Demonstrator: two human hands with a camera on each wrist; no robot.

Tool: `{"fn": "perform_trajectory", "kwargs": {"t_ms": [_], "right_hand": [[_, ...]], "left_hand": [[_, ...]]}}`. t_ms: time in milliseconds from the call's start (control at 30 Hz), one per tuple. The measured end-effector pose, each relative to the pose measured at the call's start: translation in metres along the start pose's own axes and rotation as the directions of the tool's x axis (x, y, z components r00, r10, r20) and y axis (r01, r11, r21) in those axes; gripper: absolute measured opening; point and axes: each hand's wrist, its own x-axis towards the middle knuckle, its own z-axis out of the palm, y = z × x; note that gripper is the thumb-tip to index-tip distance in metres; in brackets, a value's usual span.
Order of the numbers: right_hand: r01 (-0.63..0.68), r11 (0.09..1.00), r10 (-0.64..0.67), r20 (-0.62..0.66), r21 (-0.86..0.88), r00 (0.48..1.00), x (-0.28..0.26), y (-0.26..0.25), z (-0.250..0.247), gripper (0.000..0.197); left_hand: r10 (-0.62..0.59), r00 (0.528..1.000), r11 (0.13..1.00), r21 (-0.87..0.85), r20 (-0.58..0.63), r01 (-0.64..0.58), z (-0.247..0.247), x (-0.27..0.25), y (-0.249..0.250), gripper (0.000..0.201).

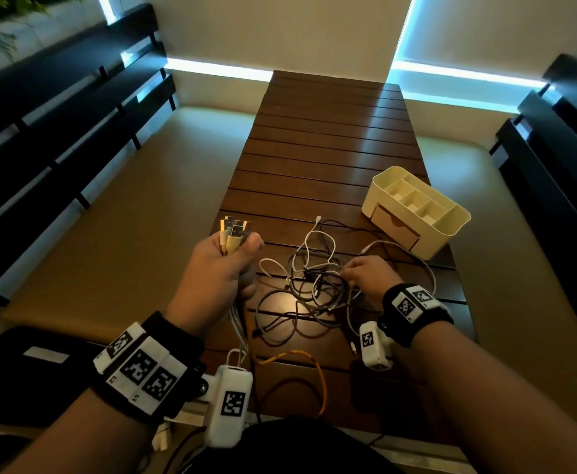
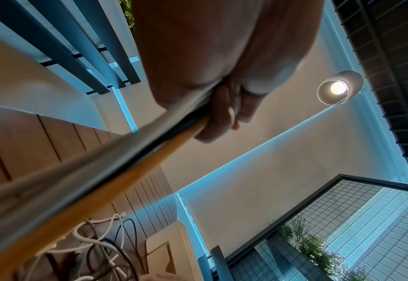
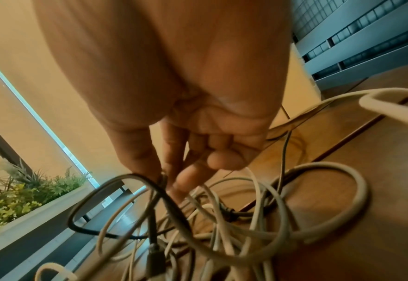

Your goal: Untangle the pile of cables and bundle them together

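Note:
My left hand is raised above the table's left edge and grips a bunch of cable ends, their USB plugs sticking up out of the fist. In the left wrist view the gripped cables run taut from the curled fingers, one of them yellow. A tangled pile of white, grey and black cables lies on the wooden slatted table. My right hand reaches into the pile's right side; its thumb and forefinger pinch a dark cable there.
A cream divided organiser box with a small drawer stands at the table's right edge, just behind my right hand. A yellow cable loops near the front edge. Cushioned benches flank the table on both sides.

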Motion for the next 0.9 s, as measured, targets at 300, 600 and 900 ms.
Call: {"fn": "perform_trajectory", "kwargs": {"t_ms": [300,600,900], "right_hand": [[0.000,1.000,0.003,-0.131,0.025,0.991,-0.017,0.001,-0.005,0.014],[0.085,0.940,0.039,-0.352,0.330,0.935,-0.029,0.008,-0.001,0.013],[-0.243,0.967,0.198,-0.367,-0.081,0.909,-0.031,0.034,-0.017,0.026]], "left_hand": [[-0.025,0.999,0.999,0.021,0.040,0.024,-0.021,0.006,0.009,0.029],[-0.038,0.995,0.999,0.019,0.096,0.037,-0.031,0.009,0.011,0.030],[-0.039,0.992,0.999,0.006,0.120,0.038,-0.042,0.012,0.009,0.027]]}}
